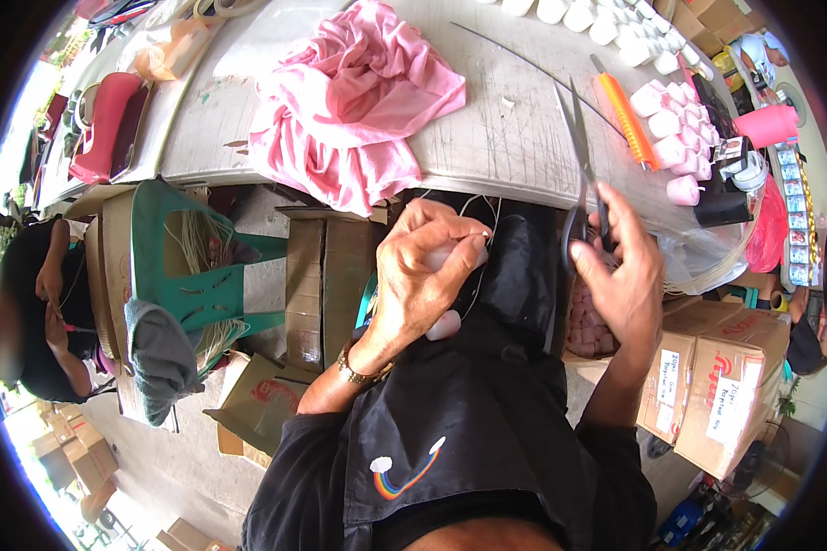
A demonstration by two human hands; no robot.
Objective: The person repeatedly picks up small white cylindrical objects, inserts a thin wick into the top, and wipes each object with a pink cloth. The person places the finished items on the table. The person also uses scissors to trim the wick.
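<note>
Brown boxes [721, 386] with white labels sit lower right, under the table [487, 138] edge. Left hand [427, 266] pinches a pink candle [446, 253]; right hand [625, 275] grips scissors [581, 156], blades barely parted.

A pale worktable [487, 138] carries a pink cloth [358, 101], pink candles [675, 138] and an orange-handled tool [627, 118].

Lower right of your view: two brown cardboard cartons [708, 367] stand side by side, each bearing a white rectangular label [673, 376] with handwriting; the nearer one also carries red print. Under the desk edge ahead of you: stacked brown cartons [317, 289]. Lower left: a tilted brown carton [265, 397] with a red mark.
</note>
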